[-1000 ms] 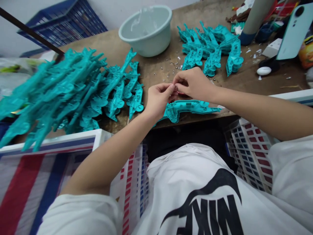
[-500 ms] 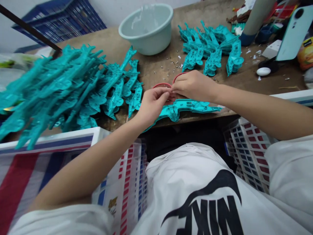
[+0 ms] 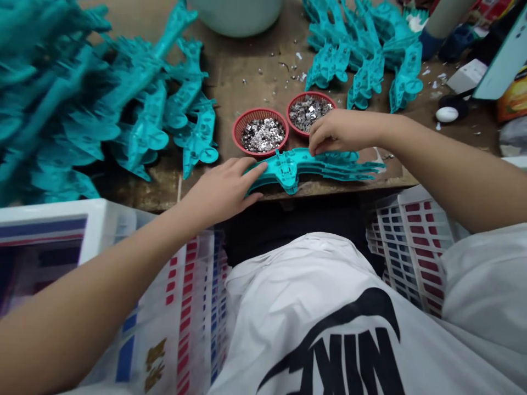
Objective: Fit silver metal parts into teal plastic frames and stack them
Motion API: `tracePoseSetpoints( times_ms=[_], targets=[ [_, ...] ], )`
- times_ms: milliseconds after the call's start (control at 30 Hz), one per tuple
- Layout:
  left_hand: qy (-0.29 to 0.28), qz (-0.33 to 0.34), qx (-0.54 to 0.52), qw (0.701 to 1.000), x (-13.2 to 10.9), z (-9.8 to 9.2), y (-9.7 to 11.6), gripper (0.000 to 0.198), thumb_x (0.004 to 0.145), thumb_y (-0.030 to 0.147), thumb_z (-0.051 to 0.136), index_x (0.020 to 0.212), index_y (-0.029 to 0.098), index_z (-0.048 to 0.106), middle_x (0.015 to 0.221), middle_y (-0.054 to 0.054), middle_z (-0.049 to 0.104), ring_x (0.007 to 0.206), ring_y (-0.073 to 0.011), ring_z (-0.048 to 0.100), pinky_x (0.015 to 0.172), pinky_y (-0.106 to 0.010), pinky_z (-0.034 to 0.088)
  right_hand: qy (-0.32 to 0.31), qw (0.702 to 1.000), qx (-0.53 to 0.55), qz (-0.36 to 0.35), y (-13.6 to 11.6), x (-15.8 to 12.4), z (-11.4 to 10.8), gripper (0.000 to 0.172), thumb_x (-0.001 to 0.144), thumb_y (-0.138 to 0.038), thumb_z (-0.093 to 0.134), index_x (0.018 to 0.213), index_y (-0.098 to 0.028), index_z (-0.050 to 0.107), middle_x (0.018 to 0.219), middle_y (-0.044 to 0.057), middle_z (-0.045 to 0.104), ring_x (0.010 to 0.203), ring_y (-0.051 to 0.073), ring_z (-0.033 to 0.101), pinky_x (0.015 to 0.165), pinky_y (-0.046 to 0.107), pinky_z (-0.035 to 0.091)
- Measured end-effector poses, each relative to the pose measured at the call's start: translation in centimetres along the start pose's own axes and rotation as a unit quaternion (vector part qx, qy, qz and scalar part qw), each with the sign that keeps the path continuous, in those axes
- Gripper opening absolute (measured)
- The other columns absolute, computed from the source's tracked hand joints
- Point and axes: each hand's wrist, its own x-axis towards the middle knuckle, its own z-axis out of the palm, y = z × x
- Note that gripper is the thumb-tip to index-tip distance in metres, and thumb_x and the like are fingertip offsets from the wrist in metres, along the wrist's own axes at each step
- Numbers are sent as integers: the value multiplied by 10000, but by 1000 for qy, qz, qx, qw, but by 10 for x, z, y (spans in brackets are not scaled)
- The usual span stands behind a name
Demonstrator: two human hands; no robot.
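Note:
Long teal plastic parts (image 3: 287, 171), seemingly stacked in layers, lie along the table's front edge. My left hand (image 3: 230, 184) grips their left end, fingers on top and thumb at the near side. Over their right half, my right hand (image 3: 334, 131) is closed in a pinch; whatever sits between its fingertips is hidden. Just behind the parts stands a red basket (image 3: 235, 137) of small shiny metal pieces (image 3: 263, 135). A second red basket (image 3: 294, 97) holds duller metal pieces (image 3: 308, 111), and my right hand partly covers its edge.
A large heap of similar teal parts (image 3: 61, 99) fills the left side, and another group (image 3: 364, 55) lies at the back right. Behind is a pale basin (image 3: 239, 13). A phone (image 3: 504, 60) stands at the right. White crates (image 3: 411, 241) flank my lap.
My hands have separated from their meeting point above the part. The left moved down-left onto its end, the right slightly right and down. The view tilted lower, and both baskets are now uncovered.

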Motion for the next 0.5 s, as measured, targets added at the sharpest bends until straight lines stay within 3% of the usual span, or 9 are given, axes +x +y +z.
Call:
tracePoseSetpoints(
  times_ms=[233, 367, 500],
  targets=[
    [-2, -31, 13, 999, 6, -2, 13, 757, 1125, 212, 580, 1881, 205, 597, 1731, -287, 711, 1520, -530, 742, 1228, -702, 659, 14, 999, 5, 32, 6, -4, 0, 373, 1209, -537, 729, 1241, -270, 988, 1213, 108, 905, 1084, 299, 802, 1034, 469, 614],
    [-9, -44, 11, 999, 6, -6, 10, 763, 1096, 224, 625, 1859, 232, 634, 1704, -273, 729, 1507, -552, 747, 1183, -704, 665, 31, 999, -7, 26, 10, -4, 4, 391, 1200, -558, 733, 1230, -265, 989, 1270, 119, 885, 1132, 308, 793, 1059, 470, 606],
    [-23, -50, 28, 998, 5, -10, 7, 736, 1127, 286, 641, 1862, 239, 627, 1689, -252, 739, 1502, -535, 756, 1127, -628, 674, 39, 999, -4, 26, 9, -5, 1, 413, 1208, -563, 707, 1236, -260, 986, 1208, 110, 890, 1133, 299, 779, 1046, 458, 605]
  ],
)
